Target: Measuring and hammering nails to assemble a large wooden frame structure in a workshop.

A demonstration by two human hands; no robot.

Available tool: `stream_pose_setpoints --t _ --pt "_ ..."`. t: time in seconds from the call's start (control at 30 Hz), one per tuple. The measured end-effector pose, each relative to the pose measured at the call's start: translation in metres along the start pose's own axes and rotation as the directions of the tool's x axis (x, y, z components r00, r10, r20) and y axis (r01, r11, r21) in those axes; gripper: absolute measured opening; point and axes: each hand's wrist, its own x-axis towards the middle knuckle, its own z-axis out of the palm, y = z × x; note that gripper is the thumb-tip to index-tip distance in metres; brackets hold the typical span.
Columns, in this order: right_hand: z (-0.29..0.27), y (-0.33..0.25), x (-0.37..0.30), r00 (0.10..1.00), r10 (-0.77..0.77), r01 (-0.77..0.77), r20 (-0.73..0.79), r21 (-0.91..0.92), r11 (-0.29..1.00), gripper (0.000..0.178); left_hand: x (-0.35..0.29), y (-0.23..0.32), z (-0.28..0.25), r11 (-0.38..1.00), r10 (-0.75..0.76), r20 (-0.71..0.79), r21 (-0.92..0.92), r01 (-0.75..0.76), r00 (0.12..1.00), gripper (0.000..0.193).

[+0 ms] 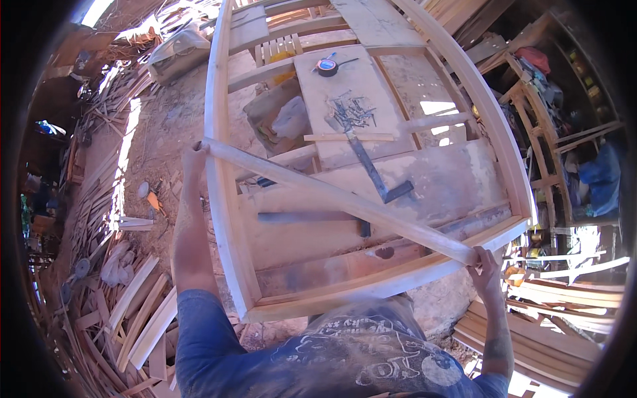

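Left hand [194, 152], right hand [486, 263] grip opposite ends of wooden strip [338, 198] slanting between.

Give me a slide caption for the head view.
Left hand and right hand hold a wooden strip diagonally across a wooden frame.

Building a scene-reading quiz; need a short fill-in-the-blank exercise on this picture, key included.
1. The long, pale wooden strip runs ____ across the pale, rectangular wooden frame.
2. The left hand grips one ____ of the strip, the right hand the other.
3. Dark metal nails lie piled by the ____ of the dark hammer beyond the strip, away from its head.
Key: diagonally; end; handle.
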Motion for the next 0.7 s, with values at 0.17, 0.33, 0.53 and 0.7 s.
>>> stream_pose_setpoints --t 0.17,0.33,0.53,0.7 --pt "-0.047 -0.038 0.048 0.903 0.161 -0.080 0.398 -0.211 0.974 0.069 0.008 -0.016 -0.004 0.988 0.015 0.002 -0.151 -0.015 1.000 0.045" --pt "0.005 -0.096 0.218 0.963 -0.201 0.219 0.181 -0.082 0.972 0.025 -0.019 -0.025 -0.026 0.992 0.035 -0.317 -0.105 -0.072 0.948 0.058" --pt "0.158 -0.153 0.398 0.946 -0.311 0.317 0.091 -0.054 0.947 0.031 -0.149 0.116 0.003 0.948 0.187 -0.209 -0.216 -0.232 0.960 0.038" --pt "0.218 -0.174 0.460 0.989 -0.140 0.127 -0.040 -0.220 0.967 0.035 -0.256 0.126 0.006 0.935 0.165 0.039 -0.323 -0.144 0.986 0.023"
